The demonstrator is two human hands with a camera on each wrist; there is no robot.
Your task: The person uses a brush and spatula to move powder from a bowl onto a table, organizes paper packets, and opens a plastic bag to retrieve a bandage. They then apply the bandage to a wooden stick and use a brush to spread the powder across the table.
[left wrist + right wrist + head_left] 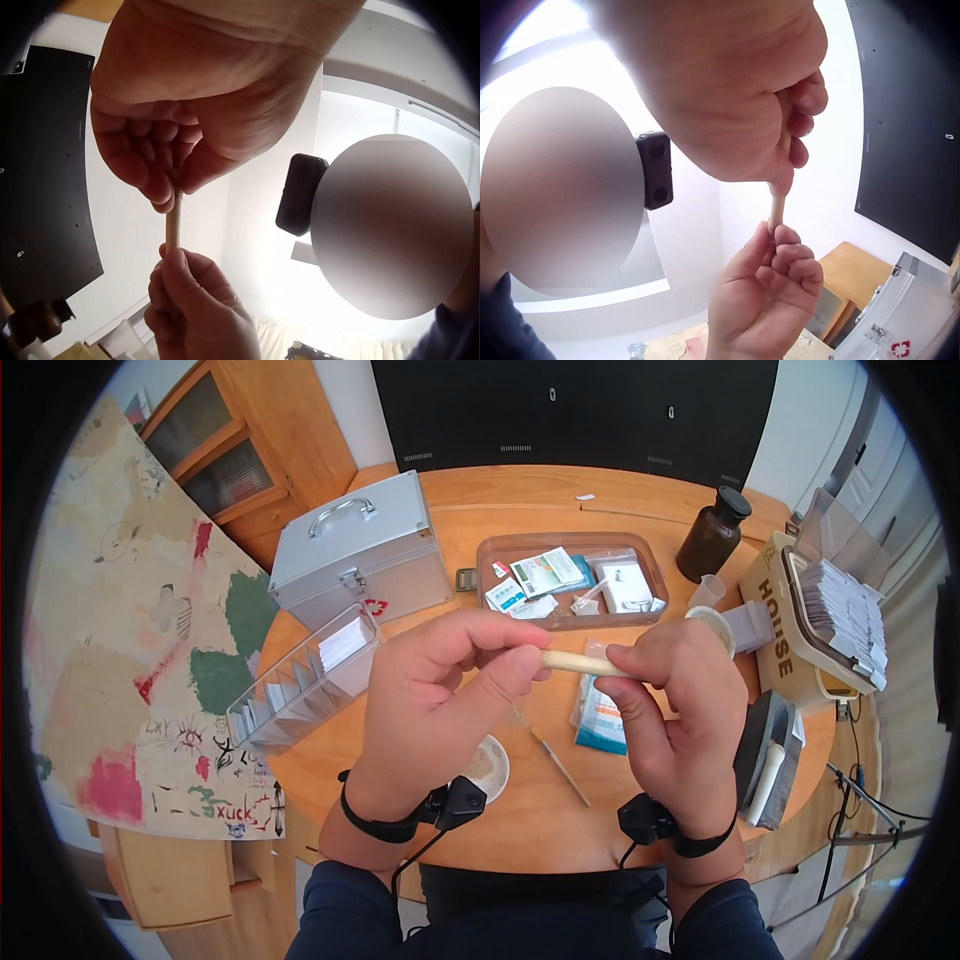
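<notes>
Both hands hold one slim, pale tan stick up over the table. My left hand pinches one end between thumb and fingertips. At the other end, the thumb and fingers of my right hand grip it; in the right wrist view part of the stick runs up into the curled fingers. The left wrist view shows a short bare length of stick between the two hands. Below lie a white bowl with tan contents, a thin pointed tool and a blue-and-white packet.
Behind the hands stands a brown tray of packets. A silver case and a clear divided box are at the left. To the right are a dark bottle, a cream box and a dark grey trough.
</notes>
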